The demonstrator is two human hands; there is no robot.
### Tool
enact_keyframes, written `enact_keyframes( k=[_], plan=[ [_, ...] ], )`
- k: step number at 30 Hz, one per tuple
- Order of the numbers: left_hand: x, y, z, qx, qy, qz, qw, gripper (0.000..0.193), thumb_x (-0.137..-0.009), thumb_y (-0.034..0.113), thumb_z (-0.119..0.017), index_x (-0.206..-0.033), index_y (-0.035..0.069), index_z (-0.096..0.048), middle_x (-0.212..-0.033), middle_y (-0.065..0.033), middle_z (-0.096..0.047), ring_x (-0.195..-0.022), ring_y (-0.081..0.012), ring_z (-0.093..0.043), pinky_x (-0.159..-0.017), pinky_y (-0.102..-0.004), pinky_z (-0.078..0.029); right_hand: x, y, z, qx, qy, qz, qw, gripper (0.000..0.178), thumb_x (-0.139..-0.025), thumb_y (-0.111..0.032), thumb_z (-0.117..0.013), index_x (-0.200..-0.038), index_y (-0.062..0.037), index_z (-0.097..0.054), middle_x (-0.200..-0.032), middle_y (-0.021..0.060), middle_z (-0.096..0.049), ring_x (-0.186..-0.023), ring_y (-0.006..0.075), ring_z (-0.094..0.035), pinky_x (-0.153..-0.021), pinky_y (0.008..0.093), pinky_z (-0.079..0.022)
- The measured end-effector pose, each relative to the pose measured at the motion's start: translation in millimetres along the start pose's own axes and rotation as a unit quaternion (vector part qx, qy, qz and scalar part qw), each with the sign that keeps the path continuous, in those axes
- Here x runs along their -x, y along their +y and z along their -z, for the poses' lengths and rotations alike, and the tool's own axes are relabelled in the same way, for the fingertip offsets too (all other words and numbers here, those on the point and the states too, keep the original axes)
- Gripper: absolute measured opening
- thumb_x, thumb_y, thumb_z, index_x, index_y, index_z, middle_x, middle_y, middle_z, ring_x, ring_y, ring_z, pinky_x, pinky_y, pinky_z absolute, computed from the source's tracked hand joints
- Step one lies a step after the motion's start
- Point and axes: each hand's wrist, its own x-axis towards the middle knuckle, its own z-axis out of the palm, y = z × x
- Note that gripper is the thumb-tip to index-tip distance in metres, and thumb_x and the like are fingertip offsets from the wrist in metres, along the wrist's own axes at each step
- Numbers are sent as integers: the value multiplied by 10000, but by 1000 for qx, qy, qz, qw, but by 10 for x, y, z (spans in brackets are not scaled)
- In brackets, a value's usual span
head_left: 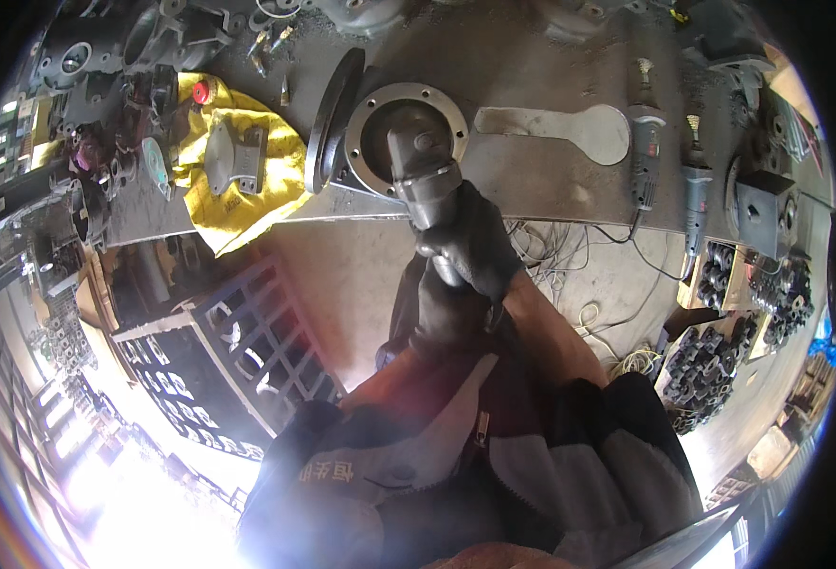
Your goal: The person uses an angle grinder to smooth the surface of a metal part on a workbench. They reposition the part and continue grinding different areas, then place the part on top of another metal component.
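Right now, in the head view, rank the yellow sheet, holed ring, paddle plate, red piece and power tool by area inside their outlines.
Largest to smallest:
1. Yellow sheet
2. Holed ring, counting its opening
3. Paddle plate
4. Red piece
Unsure: power tool, nearer the camera and partly hidden.

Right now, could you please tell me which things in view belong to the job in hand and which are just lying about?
Apparently in use:
power tool, held
round flange beneath it

Apparently lying about:
yellow sheet
paddle-shaped plate
two brush-tipped tools
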Motion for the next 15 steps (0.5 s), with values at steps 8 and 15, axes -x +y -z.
enact_keyframes(
  k=[8, 15],
  plan=[
    [-66, -137, -95, 81, -1, -40, 996, 539, -791, 116, -801, -1239, -8, -527, -1108, -75, -643, -1025, -168, -627, -859, -344, -518, 41, -15, 42, 18, 11, 16, 1000, 640, -597, -169, -802, -1151, 49, -569, -985, 214, -707, -911, 349, -700, -830, 417, -567],
    [32, 102, -121, -66, 27, -64, 995, 620, -788, 169, -815, -1283, -30, -499, -1110, -95, -649, -1035, -184, -637, -874, -347, -521, 28, -11, 64, 36, -1, 21, 999, 663, -632, -231, -823, -1147, 65, -529, -1013, 256, -699, -968, 413, -696, -854, 456, -564]
  ],
)
